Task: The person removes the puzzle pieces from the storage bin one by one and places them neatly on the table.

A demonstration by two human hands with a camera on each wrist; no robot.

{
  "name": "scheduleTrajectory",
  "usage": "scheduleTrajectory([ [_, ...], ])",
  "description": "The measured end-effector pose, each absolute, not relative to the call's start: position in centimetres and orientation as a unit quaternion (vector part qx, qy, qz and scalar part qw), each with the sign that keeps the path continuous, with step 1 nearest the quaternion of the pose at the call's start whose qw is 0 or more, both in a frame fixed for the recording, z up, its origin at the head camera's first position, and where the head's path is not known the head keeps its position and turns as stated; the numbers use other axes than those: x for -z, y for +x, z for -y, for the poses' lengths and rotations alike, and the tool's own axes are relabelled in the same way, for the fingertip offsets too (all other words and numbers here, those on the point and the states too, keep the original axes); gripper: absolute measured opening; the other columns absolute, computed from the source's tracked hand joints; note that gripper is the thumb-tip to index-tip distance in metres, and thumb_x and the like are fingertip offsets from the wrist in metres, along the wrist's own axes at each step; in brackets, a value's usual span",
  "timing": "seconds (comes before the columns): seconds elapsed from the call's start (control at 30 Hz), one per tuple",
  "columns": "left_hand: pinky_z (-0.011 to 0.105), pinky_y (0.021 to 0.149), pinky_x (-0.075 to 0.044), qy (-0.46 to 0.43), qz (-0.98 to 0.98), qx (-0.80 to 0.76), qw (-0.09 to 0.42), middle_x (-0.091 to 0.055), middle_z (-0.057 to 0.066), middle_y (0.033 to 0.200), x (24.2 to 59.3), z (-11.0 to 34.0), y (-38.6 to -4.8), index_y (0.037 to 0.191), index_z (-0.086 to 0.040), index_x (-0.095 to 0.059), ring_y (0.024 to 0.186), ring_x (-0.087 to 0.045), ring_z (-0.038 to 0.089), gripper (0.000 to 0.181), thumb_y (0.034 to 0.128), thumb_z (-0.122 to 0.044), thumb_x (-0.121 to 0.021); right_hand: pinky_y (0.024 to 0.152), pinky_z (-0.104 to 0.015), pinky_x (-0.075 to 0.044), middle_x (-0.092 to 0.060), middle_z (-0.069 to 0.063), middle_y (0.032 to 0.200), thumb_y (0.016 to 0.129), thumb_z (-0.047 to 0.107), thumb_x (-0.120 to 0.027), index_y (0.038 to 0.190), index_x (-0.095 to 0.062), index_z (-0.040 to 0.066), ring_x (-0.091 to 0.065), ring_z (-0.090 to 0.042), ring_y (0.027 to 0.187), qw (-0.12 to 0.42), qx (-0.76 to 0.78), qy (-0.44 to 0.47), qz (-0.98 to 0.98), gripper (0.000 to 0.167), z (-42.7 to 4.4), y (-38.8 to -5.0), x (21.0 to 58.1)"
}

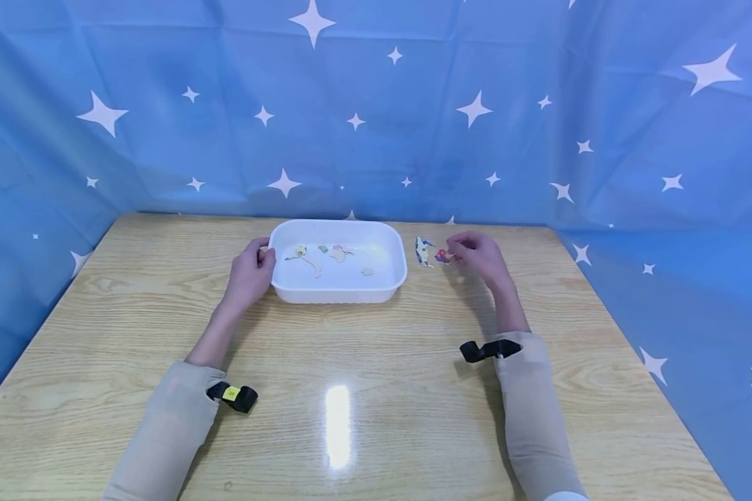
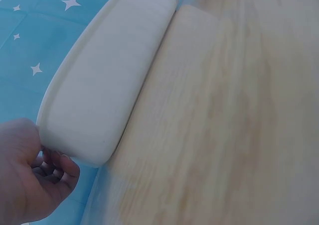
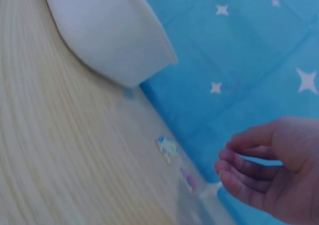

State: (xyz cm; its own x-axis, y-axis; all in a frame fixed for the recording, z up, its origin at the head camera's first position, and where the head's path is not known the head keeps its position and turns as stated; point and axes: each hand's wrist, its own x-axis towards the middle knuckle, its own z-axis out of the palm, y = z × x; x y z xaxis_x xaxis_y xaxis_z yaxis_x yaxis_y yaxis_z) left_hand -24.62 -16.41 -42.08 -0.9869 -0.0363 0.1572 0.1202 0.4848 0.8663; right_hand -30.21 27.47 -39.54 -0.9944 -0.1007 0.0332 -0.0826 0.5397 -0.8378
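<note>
My left hand grips the left end of a white plastic basin, its fingers curled at the rim in the left wrist view. Inside the basin lie several small flat cutouts, among them a pale curved one with a yellow part and a pinkish one. To the right of the basin, a blue-and-white flat cutout and a red-and-blue one lie on the table. Over the red-and-blue piece hovers my right hand; its fingers are loosely bent, and the right wrist view shows nothing between them.
The wooden table ends at the back against a blue curtain with white stars. A black wrist camera sits on the left sleeve, another camera on the right. Light reflects off the front of the tabletop.
</note>
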Motion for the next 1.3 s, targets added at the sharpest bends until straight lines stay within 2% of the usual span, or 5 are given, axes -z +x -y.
scheduleTrajectory([
  [0.27, 0.024, 0.057, -0.041, -0.023, 0.861, 0.501, 0.079, -0.051, 0.011, 0.087, 42.1, 16.4, -24.7, 0.143, 0.009, -0.046, 0.071, -0.048, 0.021, 0.044, 0.1071, -0.016, -0.042, 0.081, -0.047, -0.057, -0.064, -0.032, 0.108, 0.102, 0.021, -0.060, 0.125, -0.063, -0.007, -0.064, -0.044, 0.094, -0.010, 0.487, -0.093, -0.868, 0.037, -25.0, -29.4, 37.9],
  [0.47, 0.024, 0.057, -0.041, -0.021, 0.863, 0.498, 0.082, -0.052, 0.012, 0.087, 42.0, 16.4, -24.8, 0.143, 0.008, -0.047, 0.072, -0.048, 0.021, 0.043, 0.1072, -0.016, -0.042, 0.079, -0.042, -0.058, -0.065, -0.031, 0.108, 0.100, 0.020, -0.064, 0.123, -0.065, -0.006, -0.066, -0.037, 0.091, -0.009, 0.494, -0.118, -0.861, 0.035, -22.8, -29.3, 37.2],
  [0.7, 0.024, 0.057, -0.041, -0.023, 0.862, 0.500, 0.079, -0.052, 0.011, 0.086, 42.0, 16.3, -24.7, 0.143, 0.008, -0.047, 0.071, -0.048, 0.021, 0.043, 0.1073, -0.017, -0.041, 0.077, -0.039, -0.057, -0.067, -0.026, 0.104, 0.099, 0.017, -0.065, 0.120, -0.065, -0.005, -0.063, -0.047, 0.094, 0.002, 0.522, -0.152, -0.839, 0.031, -20.3, -28.8, 36.4],
  [1.03, 0.025, 0.057, -0.042, -0.024, 0.859, 0.506, 0.070, -0.051, 0.012, 0.087, 42.1, 16.3, -24.6, 0.143, 0.008, -0.046, 0.071, -0.048, 0.021, 0.044, 0.1076, -0.017, -0.041, 0.083, -0.050, -0.056, -0.068, -0.024, 0.107, 0.098, 0.016, -0.067, 0.122, -0.065, -0.005, -0.068, -0.036, 0.091, 0.026, 0.498, -0.178, -0.849, 0.032, -17.1, -28.2, 36.6],
  [1.3, 0.024, 0.056, -0.042, -0.025, 0.859, 0.506, 0.072, -0.052, 0.012, 0.087, 42.0, 16.4, -24.6, 0.144, 0.008, -0.045, 0.071, -0.049, 0.020, 0.045, 0.1078, -0.018, -0.041, 0.087, -0.038, -0.054, -0.071, -0.013, 0.102, 0.094, 0.013, -0.071, 0.119, -0.067, -0.003, -0.067, -0.028, 0.095, 0.029, 0.432, -0.211, -0.876, 0.030, -14.5, -28.8, 37.5],
])
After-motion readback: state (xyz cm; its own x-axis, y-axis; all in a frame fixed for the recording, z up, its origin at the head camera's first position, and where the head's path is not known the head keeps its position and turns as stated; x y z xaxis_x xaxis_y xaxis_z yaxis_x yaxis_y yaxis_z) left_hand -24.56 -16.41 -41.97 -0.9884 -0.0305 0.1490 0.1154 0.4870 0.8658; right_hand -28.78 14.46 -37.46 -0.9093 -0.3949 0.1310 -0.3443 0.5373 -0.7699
